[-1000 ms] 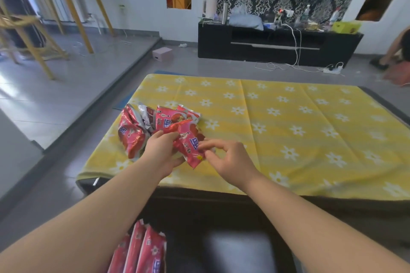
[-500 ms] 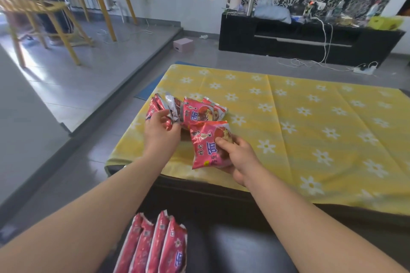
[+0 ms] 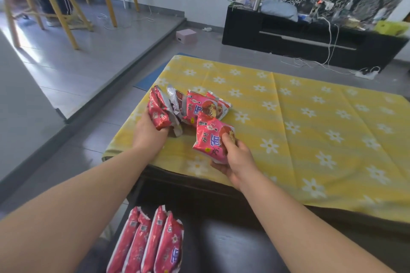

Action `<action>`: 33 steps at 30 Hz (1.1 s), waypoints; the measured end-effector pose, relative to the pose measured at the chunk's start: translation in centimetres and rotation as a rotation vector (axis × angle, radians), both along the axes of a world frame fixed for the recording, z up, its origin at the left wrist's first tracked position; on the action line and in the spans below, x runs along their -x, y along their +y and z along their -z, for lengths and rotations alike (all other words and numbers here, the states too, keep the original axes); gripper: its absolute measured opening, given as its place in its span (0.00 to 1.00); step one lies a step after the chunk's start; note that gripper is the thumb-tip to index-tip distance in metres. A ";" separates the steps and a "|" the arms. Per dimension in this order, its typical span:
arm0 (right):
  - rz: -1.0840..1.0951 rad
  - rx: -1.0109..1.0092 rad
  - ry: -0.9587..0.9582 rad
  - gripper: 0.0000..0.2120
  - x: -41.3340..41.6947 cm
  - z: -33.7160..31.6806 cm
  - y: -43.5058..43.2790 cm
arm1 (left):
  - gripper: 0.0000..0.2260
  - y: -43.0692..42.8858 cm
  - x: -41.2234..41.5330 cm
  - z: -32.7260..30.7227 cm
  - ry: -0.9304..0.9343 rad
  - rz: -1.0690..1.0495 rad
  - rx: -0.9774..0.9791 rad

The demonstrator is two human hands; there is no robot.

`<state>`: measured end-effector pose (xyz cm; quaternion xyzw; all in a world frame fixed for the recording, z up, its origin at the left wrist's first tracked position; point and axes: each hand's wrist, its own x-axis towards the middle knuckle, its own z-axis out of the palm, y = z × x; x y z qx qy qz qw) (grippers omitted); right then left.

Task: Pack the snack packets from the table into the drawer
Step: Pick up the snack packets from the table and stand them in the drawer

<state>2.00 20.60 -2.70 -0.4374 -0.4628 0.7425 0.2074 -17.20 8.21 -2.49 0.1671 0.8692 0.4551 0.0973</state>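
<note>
Red snack packets lie in a small heap (image 3: 204, 106) at the near left corner of the table, which has a yellow flowered cloth (image 3: 310, 131). My left hand (image 3: 148, 133) grips one packet (image 3: 158, 109) at the heap's left side. My right hand (image 3: 235, 159) holds another packet (image 3: 210, 137) upright just above the cloth, near the table's front edge. Below the table edge, several packets (image 3: 150, 244) stand on edge in a row at the left of the open dark drawer (image 3: 226, 248).
A black TV cabinet (image 3: 310, 37) with cables and bottles stands beyond the table. A raised floor step (image 3: 124, 55) with wooden chair and table legs runs along the left. A pink box (image 3: 186, 36) sits on the floor. The drawer's right part is bare.
My right hand has pulled one packet out of the heap toward me. My left hand has shifted left and closed on a packet at the heap's left side. The view has panned left.
</note>
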 end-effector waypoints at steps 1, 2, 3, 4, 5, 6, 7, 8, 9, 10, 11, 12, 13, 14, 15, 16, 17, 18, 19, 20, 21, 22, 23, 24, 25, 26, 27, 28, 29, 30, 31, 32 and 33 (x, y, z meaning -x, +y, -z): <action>-0.006 -0.004 -0.009 0.15 0.0 -0.1 -0.1 | 0.31 -0.3 -0.1 0.1 -0.004 0.000 -0.026; -0.013 -0.010 -0.015 0.15 -0.1 -0.1 -0.3 | 0.28 -0.6 -0.2 0.2 -0.029 -0.006 -0.060; -0.016 -0.010 -0.018 0.16 -0.2 -0.4 -0.6 | 0.25 -1.0 -0.4 0.1 -0.065 -0.020 -0.093; -0.020 -0.009 -0.019 0.16 -0.3 -0.7 -1.0 | 0.23 -1.5 -0.8 -0.1 -0.110 -0.040 -0.127; -0.025 -0.005 -0.014 0.16 -0.3 -1.0 -1.5 | 0.21 -2.0 -1.2 -0.2 -0.165 -0.062 -0.176; -0.031 -0.002 -0.005 0.16 -0.3 -1.3 -1.9 | 0.20 -2.4 -1.6 -0.4 -0.229 -0.077 -0.240; -0.041 0.004 0.005 0.16 -0.4 -1.6 -2.4 | 0.20 -2.8 -2.1 -0.6 -0.300 -0.078 -0.312; -0.055 0.011 0.015 0.16 -0.4 -2.1 -3.0 | 0.20 -3.3 -2.8 -1.0 -0.372 -0.070 -0.374; -0.071 0.018 0.024 0.16 -0.5 -2.6 -3.5 | 0.20 -3.7 -3.5 -1.5 -0.436 -0.061 -0.414; -0.090 0.020 0.034 0.16 -0.6 -3.1 -4.2 | 0.20 -4.2 -4.4 -2.0 -0.491 -0.050 -0.438; -0.107 0.019 0.043 0.17 -0.6 -3.6 -5.0 | 0.20 -4.6 -5.3 -2.4 -0.533 -0.032 -0.454; -0.124 0.016 0.053 0.17 -0.6 -3.9 -5.6 | 0.19 -5.0 -6.3 -2.7 -0.568 0.000 -0.477; -0.137 0.012 0.068 0.18 -0.8 -4.5 -6.4 | 0.18 -5.6 -7.7 -3.3 -0.590 0.056 -0.521; -0.147 0.013 0.088 0.18 -1.0 -4.8 -7.1 | 0.18 -6.1 -9.2 -3.9 -0.613 0.128 -0.580; -0.155 0.020 0.105 0.19 -1.2 -5.1 -7.6 | 0.18 -6.6 -10.7 -4.6 -0.648 0.201 -0.639; -0.169 0.034 0.117 0.20 -1.6 -5.3 -8.1 | 0.21 -7.1 -12.1 -5.5 -0.698 0.261 -0.698; -0.183 0.052 0.121 0.22 -2.1 -5.5 -8.5 | 0.26 -7.5 -13.2 -6.1 -0.753 0.308 -0.737; -0.199 0.079 0.124 0.24 -2.6 -5.7 -8.8 | 0.30 -7.7 -13.9 -6.4 -0.807 0.355 -0.764; -0.213 0.098 0.123 0.25 -3.4 -6.0 -9.1 | 0.33 -8.1 -14.7 -6.8 -0.841 0.396 -0.775; -0.229 0.116 0.124 0.27 -4.1 -6.1 -9.3 | 0.33 -8.4 -15.1 -7.1 -0.873 0.426 -0.783; -0.238 0.121 0.127 0.28 -5.0 -6.3 -9.4 | 0.30 -8.8 -15.7 -7.4 -0.895 0.432 -0.777; -0.242 0.118 0.134 0.29 -5.8 -6.4 -9.4 | 0.24 -9.0 -16.3 -7.7 -0.893 0.421 -0.748; -0.244 0.115 0.137 0.31 -6.8 -6.4 -9.3 | 0.17 -9.2 -16.8 -7.9 -0.844 0.402 -0.688; -0.252 0.120 0.135 0.31 -7.4 -6.4 -9.1 | 0.13 -9.2 -17.0 -7.9 -0.765 0.388 -0.605; -0.261 0.133 0.126 0.31 -8.3 -6.6 -9.1 | 0.12 -9.3 -17.3 -7.8 -0.687 0.389 -0.515; -0.271 0.148 0.115 0.30 -9.1 -6.9 -9.1 | 0.16 -9.5 -17.5 -7.7 -0.617 0.397 -0.431; -0.286 0.164 0.106 0.29 -9.9 -7.1 -9.0 | 0.23 -9.8 -17.5 -7.6 -0.555 0.411 -0.355; -0.306 0.182 0.107 0.28 -10.7 -7.2 -8.9 | 0.32 -10.0 -17.5 -7.5 -0.500 0.426 -0.298; -0.330 0.199 0.118 0.26 -11.4 -7.3 -8.8 | 0.41 -10.3 -17.3 -7.5 -0.451 0.449 -0.253; -0.357 0.210 0.125 0.26 -12.1 -7.4 -8.7 | 0.47 -10.5 -17.2 -7.4 -0.412 0.491 -0.220; -0.387 0.213 0.117 0.26 -12.7 -7.4 -8.6 | 0.50 -10.6 -16.9 -7.3 -0.397 0.540 -0.209; -0.413 0.215 0.098 0.28 -13.2 -7.2 -8.5 | 0.49 -10.6 -16.8 -7.2 -0.413 0.589 -0.212; -0.429 0.211 0.077 0.29 -13.5 -7.1 -8.5 | 0.45 -10.6 -16.9 -7.0 -0.450 0.620 -0.221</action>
